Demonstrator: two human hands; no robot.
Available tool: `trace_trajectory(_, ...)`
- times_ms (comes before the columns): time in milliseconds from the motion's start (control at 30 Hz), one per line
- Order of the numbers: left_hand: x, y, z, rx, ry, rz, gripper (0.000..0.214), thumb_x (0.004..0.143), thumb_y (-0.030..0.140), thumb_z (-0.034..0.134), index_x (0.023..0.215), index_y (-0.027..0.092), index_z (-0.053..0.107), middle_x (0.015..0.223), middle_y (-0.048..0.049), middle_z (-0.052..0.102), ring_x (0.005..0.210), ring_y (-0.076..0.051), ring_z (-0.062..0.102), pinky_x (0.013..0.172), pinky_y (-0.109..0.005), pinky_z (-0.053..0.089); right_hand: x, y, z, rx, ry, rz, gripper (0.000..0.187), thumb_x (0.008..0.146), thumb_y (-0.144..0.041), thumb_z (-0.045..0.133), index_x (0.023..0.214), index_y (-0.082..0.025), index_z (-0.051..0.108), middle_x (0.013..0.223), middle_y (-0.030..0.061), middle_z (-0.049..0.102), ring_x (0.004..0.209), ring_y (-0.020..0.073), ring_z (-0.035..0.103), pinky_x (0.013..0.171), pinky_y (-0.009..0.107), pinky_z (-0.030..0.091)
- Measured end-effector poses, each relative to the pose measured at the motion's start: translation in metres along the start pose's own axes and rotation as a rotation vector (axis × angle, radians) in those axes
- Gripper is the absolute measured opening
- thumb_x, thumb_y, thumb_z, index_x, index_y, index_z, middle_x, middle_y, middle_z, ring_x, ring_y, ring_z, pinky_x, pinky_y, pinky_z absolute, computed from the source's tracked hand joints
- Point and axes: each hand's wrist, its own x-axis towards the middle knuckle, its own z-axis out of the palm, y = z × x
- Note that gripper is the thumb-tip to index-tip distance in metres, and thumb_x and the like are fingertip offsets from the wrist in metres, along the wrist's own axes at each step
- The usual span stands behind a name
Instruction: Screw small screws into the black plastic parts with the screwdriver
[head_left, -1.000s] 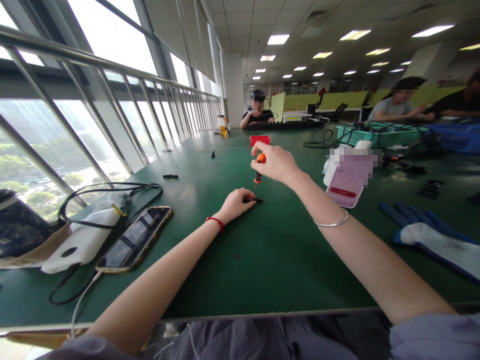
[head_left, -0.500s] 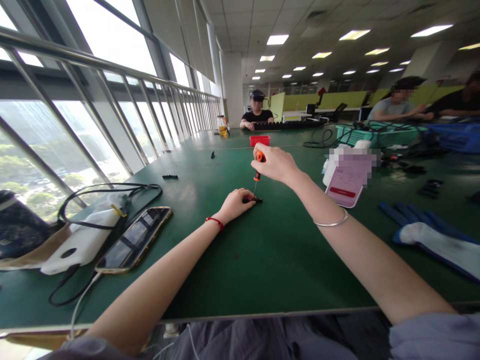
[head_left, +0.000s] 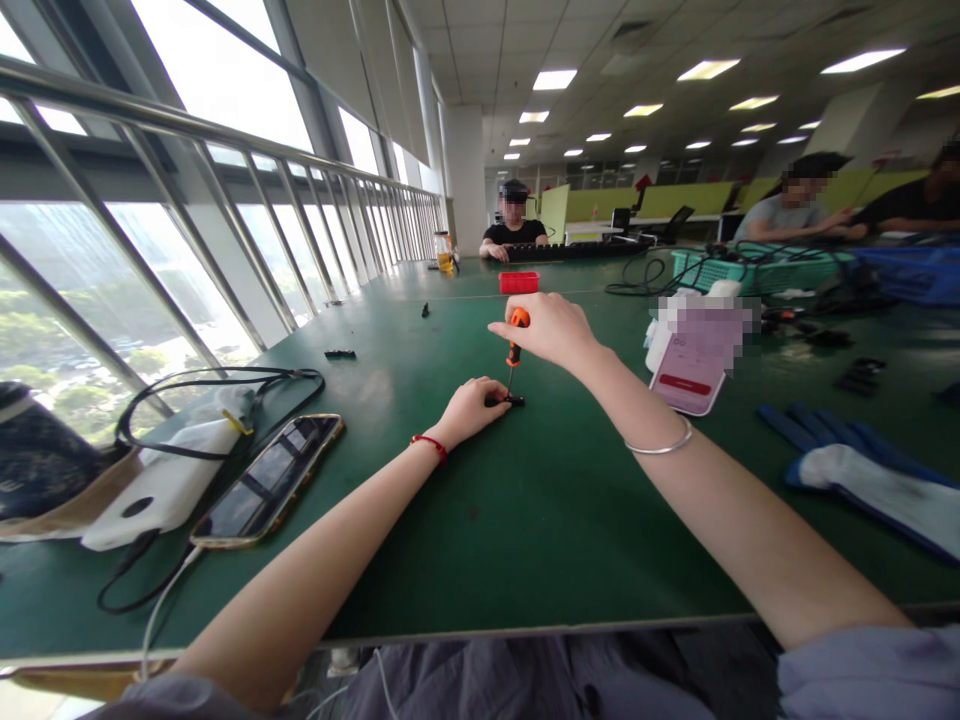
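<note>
My right hand [head_left: 551, 330] is closed round the orange handle of a small screwdriver [head_left: 514, 350], which stands nearly upright with its tip down on a small black part [head_left: 511, 400]. My left hand [head_left: 472, 405] lies on the green table [head_left: 525, 520] with its fingers pinched on that black part, holding it against the surface. Most of the part is hidden under my left fingers.
To the left lie a phone [head_left: 270, 478], a white power bank [head_left: 161, 485] and black cables [head_left: 217, 385]. A blue and white glove [head_left: 862, 470] lies at right, a pink-screened device [head_left: 694, 365] beyond it. A red tray [head_left: 519, 282] and small black parts [head_left: 340, 353] sit farther off. People sit at the far end.
My right hand's fingers have shifted round the screwdriver handle, which has stayed over the black part. My left hand has not moved.
</note>
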Motion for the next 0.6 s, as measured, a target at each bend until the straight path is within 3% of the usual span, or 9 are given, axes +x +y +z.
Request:
trace_trajectory(100, 0.0001, 0.0013, -0.0006, -0.001, 0.0, 0.002, 0.012, 0.075, 0.024, 0.059, 0.082, 0.017, 0.067, 0.082, -0.0031, 0.064, 0.076, -0.016, 0.059, 0.075, -0.029, 0.049, 0.0001, 0.0005, -0.0004, 0.01, 0.001, 0.0, 0.018, 0.075, -0.039, 0.053, 0.083, -0.025, 0.058, 0.079, 0.0018, 0.066, 0.073, 0.0201, 0.057, 0.059, 0.028, 0.035)
trace_trajectory(200, 0.0, 0.0026, -0.0011, 0.002, -0.002, -0.001, 0.012, 0.075, 0.024, 0.059, 0.082, 0.017, 0.066, 0.082, -0.003, 0.064, 0.076, -0.016, 0.059, 0.074, -0.029, 0.048, 0.0001, 0.001, 0.0004, 0.023, -0.001, 0.011, 0.028, 0.07, -0.036, 0.057, 0.096, -0.026, 0.055, 0.079, 0.0011, 0.065, 0.069, 0.02, 0.057, 0.058, 0.028, 0.035)
trace_trajectory(333, 0.0002, 0.0018, -0.0006, 0.001, -0.002, -0.008, 0.012, 0.075, 0.024, 0.059, 0.081, 0.017, 0.067, 0.081, -0.0031, 0.064, 0.075, -0.016, 0.058, 0.074, -0.029, 0.049, 0.0004, 0.0013, 0.0021, 0.009, -0.002, 0.01, 0.028, 0.077, -0.048, 0.051, 0.091, -0.025, 0.055, 0.079, 0.0025, 0.065, 0.07, 0.0205, 0.057, 0.059, 0.029, 0.036)
trace_trajectory(433, 0.0005, 0.0001, 0.0, -0.003, -0.001, -0.01, 0.013, 0.075, 0.025, 0.059, 0.082, 0.017, 0.067, 0.082, -0.0032, 0.064, 0.076, -0.016, 0.059, 0.075, -0.03, 0.049, -0.0001, -0.0001, 0.002, -0.002, 0.009, 0.007, 0.024, 0.079, -0.043, 0.05, 0.093, -0.024, 0.055, 0.081, 0.0033, 0.065, 0.072, 0.0209, 0.058, 0.06, 0.029, 0.037)
trace_trajectory(533, 0.0005, -0.0005, 0.0002, -0.002, -0.002, -0.006, 0.013, 0.075, 0.025, 0.059, 0.082, 0.017, 0.067, 0.082, -0.0031, 0.064, 0.076, -0.016, 0.059, 0.074, -0.029, 0.049, -0.0013, -0.0033, 0.0011, 0.003, 0.029, 0.051, 0.041, 0.072, -0.035, 0.057, 0.111, -0.024, 0.049, 0.082, 0.0037, 0.065, 0.068, 0.0204, 0.057, 0.058, 0.029, 0.038)
trace_trajectory(600, 0.0005, -0.0002, 0.0001, -0.002, -0.001, -0.001, 0.013, 0.075, 0.025, 0.059, 0.082, 0.017, 0.067, 0.081, -0.0032, 0.064, 0.075, -0.016, 0.059, 0.074, -0.029, 0.049, -0.0019, -0.0053, 0.0009, 0.003, 0.026, 0.067, 0.039, 0.072, -0.041, 0.058, 0.107, -0.024, 0.051, 0.081, 0.0039, 0.065, 0.066, 0.0204, 0.057, 0.059, 0.029, 0.038)
